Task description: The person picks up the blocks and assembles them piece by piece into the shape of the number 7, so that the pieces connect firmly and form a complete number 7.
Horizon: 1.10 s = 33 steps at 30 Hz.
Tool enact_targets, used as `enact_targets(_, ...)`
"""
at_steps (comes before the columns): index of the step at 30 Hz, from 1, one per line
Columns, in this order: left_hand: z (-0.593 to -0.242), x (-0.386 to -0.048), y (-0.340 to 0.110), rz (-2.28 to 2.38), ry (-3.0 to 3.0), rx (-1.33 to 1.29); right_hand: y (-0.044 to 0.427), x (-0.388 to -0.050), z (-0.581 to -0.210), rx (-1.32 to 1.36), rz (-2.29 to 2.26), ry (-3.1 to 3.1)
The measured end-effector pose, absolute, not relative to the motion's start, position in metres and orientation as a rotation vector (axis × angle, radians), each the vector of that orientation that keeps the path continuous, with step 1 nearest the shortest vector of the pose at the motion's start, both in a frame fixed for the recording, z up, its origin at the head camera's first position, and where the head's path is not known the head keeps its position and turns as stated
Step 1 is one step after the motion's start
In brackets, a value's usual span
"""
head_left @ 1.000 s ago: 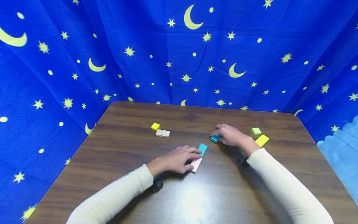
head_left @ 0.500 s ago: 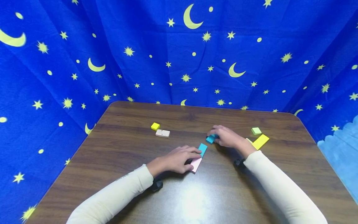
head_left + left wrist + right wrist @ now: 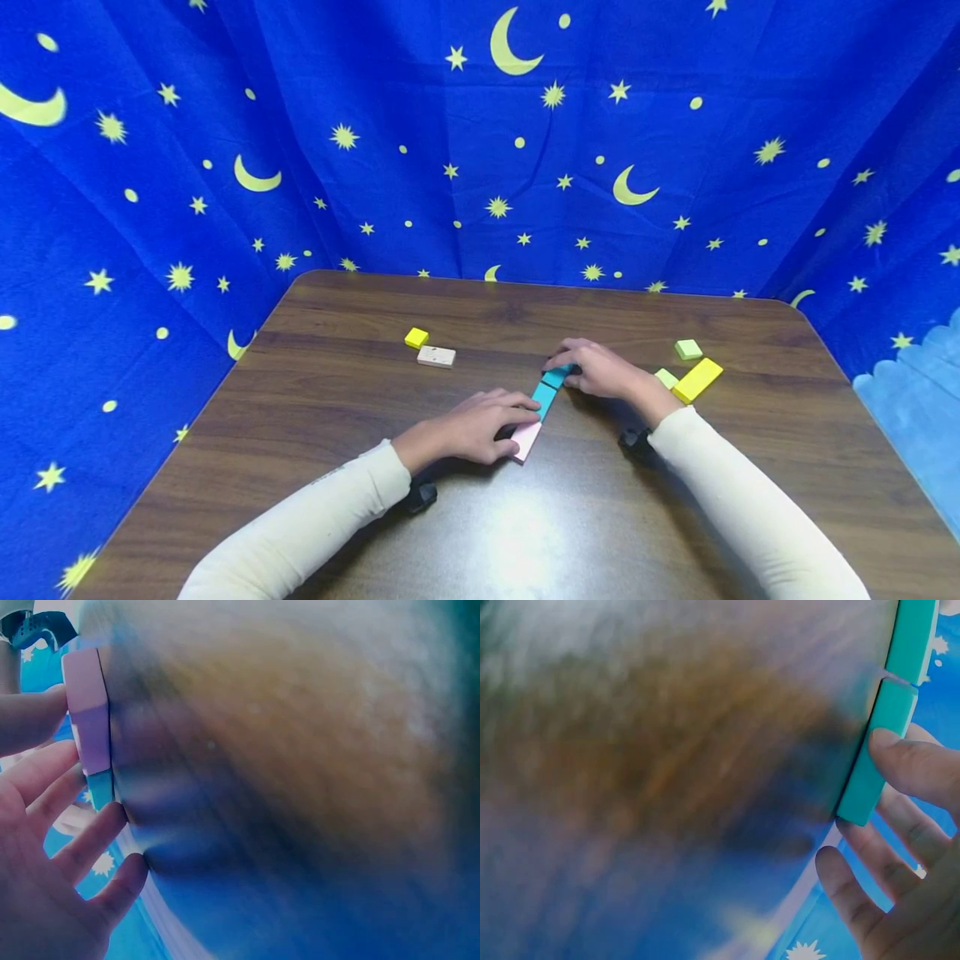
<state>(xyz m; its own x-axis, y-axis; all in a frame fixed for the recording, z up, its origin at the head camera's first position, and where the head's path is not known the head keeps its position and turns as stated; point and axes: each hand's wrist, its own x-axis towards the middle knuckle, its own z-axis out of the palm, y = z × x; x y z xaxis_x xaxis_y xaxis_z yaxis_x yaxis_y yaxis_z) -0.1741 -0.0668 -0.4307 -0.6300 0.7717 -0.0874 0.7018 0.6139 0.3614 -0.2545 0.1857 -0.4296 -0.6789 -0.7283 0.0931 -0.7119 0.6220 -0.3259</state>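
A pink block point(image 3: 527, 442) and a teal block point(image 3: 546, 402) lie end to end on the table, slanting away. My left hand point(image 3: 480, 427) holds them at their left side, its thumb on the pink block point(image 3: 88, 712) in the left wrist view. At the far end of the row, my right hand point(image 3: 603, 371) pinches a second teal block point(image 3: 557, 375) between thumb and fingers. The right wrist view shows that block point(image 3: 877, 754) lined up with the other teal one point(image 3: 913, 637), a thin gap between them.
On the brown table point(image 3: 337, 500), a small yellow block point(image 3: 416, 337) and a speckled whitish block point(image 3: 437, 357) lie at the back left. A larger yellow block point(image 3: 697, 381) and two pale green blocks, one farther back point(image 3: 687, 349) and one nearer point(image 3: 666, 378), lie right of my right hand.
My right hand has moved left and slightly nearer with its teal block, bringing it to the far end of the row. The nearer pale green block has come into view. My left hand has stayed still.
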Motion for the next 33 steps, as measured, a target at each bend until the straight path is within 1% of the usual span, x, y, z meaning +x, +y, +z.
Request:
enact_targets(22,-0.4291,-0.1786,-0.0655,0.423,2.595,1.239,0.1832,-0.2529,-0.4282,-1.224,-0.555,2.740)
enact_targets(33,-0.4307,-0.1808,-0.0626,0.443,2.615,1.203,0.1835,-0.2526,-0.4280,-1.218,-0.542,2.741)
